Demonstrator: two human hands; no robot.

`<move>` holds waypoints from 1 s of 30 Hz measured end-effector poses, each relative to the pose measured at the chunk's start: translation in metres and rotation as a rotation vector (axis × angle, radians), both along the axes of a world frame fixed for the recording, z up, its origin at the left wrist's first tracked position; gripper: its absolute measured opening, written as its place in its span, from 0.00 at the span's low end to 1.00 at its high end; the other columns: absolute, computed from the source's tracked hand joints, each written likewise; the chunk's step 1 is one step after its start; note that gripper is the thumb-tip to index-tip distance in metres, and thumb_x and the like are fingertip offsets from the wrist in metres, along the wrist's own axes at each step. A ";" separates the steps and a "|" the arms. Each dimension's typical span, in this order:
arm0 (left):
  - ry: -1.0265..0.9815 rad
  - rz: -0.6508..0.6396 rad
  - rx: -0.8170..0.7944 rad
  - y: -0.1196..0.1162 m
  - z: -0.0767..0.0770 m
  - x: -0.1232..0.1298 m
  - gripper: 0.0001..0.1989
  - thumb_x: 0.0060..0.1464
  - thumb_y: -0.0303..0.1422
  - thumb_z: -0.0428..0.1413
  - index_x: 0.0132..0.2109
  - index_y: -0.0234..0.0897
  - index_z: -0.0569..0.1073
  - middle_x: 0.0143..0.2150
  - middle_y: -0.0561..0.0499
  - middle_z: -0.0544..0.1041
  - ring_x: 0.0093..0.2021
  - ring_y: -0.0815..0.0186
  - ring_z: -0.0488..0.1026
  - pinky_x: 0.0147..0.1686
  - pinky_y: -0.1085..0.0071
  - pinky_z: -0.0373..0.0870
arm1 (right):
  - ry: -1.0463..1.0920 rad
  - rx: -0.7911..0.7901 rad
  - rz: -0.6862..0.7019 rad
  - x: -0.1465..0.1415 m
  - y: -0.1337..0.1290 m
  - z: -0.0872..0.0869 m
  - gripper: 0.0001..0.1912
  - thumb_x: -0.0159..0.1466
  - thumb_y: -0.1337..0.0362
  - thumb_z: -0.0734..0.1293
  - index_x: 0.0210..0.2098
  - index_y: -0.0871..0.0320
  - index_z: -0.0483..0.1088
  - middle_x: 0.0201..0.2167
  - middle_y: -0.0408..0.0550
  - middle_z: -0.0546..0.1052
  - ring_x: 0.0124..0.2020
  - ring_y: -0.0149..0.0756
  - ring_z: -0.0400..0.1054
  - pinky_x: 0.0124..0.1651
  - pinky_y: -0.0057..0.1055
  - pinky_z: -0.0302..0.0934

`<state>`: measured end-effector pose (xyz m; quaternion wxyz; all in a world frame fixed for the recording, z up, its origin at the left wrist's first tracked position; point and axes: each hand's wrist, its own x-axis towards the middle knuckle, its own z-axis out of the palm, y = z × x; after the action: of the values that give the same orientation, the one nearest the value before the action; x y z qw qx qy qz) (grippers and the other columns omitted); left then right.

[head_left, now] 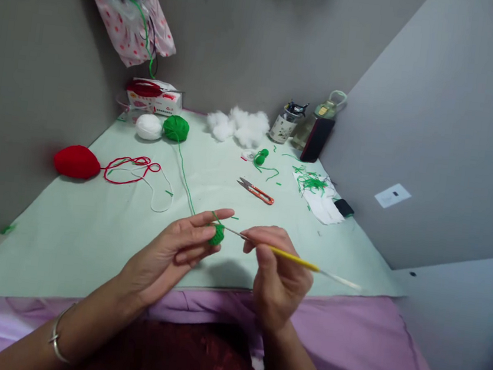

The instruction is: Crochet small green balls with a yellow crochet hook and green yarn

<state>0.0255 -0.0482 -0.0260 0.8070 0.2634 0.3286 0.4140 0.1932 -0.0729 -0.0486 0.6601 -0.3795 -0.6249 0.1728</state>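
Note:
Between the thumb and fingers of my left hand (177,242) is a small green crochet piece (216,235). Green yarn (187,181) passes over my raised left index finger and runs back to a green yarn ball (176,128). My right hand (279,272) grips a crochet hook (295,258) by its yellow handle, pen-fashion. The hook's metal shaft points left and reaches the top of the crochet piece; whether its tip is inside a stitch is too small to tell. Both hands are above the front of the table (212,175).
Orange-handled thread snips (255,191) lie beyond my hands. Red yarn (77,161) and a white yarn ball (148,127) sit left. White stuffing (238,126), a small green crocheted item (261,156), a jar (283,124), a bottle (306,129) and a phone (317,139) stand farther back. Green scraps (313,184) lie right.

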 end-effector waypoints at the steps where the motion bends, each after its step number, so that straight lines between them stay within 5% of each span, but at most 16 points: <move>1: 0.029 0.034 0.038 0.000 0.000 0.000 0.18 0.52 0.32 0.72 0.51 0.40 0.86 0.32 0.58 0.76 0.21 0.81 0.57 0.49 0.72 0.73 | 0.106 -0.061 0.053 0.000 0.001 0.001 0.12 0.73 0.69 0.66 0.45 0.50 0.81 0.35 0.46 0.82 0.33 0.35 0.74 0.35 0.34 0.70; 6: 0.208 0.104 0.288 -0.005 -0.005 0.002 0.18 0.55 0.34 0.71 0.53 0.46 0.85 0.39 0.52 0.82 0.42 0.65 0.76 0.47 0.72 0.70 | 0.269 -0.257 0.219 -0.002 0.009 -0.002 0.08 0.71 0.62 0.69 0.41 0.52 0.83 0.36 0.46 0.82 0.31 0.32 0.72 0.36 0.32 0.69; 12: 0.289 0.111 0.329 -0.005 -0.008 -0.001 0.15 0.57 0.37 0.69 0.52 0.45 0.85 0.39 0.50 0.80 0.41 0.62 0.73 0.45 0.68 0.69 | 0.539 -0.397 0.363 -0.002 0.015 -0.003 0.09 0.70 0.59 0.70 0.37 0.55 0.80 0.32 0.45 0.82 0.27 0.28 0.71 0.33 0.27 0.68; 18: 0.269 0.101 0.280 -0.004 -0.005 -0.003 0.14 0.55 0.37 0.70 0.50 0.45 0.86 0.39 0.51 0.77 0.42 0.63 0.72 0.46 0.68 0.67 | 0.494 -0.452 0.355 -0.001 0.016 0.001 0.13 0.72 0.55 0.67 0.36 0.57 0.75 0.30 0.46 0.82 0.23 0.30 0.71 0.30 0.30 0.70; 24: 0.346 0.154 0.320 -0.005 -0.009 -0.005 0.15 0.54 0.37 0.70 0.50 0.45 0.86 0.37 0.52 0.75 0.37 0.65 0.68 0.40 0.71 0.65 | 0.143 -0.289 0.175 0.002 0.002 0.002 0.11 0.75 0.63 0.63 0.42 0.55 0.77 0.37 0.47 0.83 0.31 0.33 0.77 0.38 0.34 0.75; 30: 0.549 0.302 0.441 -0.009 -0.005 0.001 0.13 0.54 0.32 0.70 0.47 0.46 0.86 0.34 0.55 0.75 0.28 0.71 0.61 0.35 0.73 0.64 | -0.364 0.136 0.003 0.000 -0.003 -0.006 0.14 0.73 0.71 0.63 0.54 0.54 0.75 0.42 0.52 0.84 0.42 0.40 0.80 0.43 0.37 0.77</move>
<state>0.0264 -0.0569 -0.0313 0.5427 0.4804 0.4707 0.5031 0.1932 -0.0763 -0.0547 0.5599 -0.3582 -0.7447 0.0596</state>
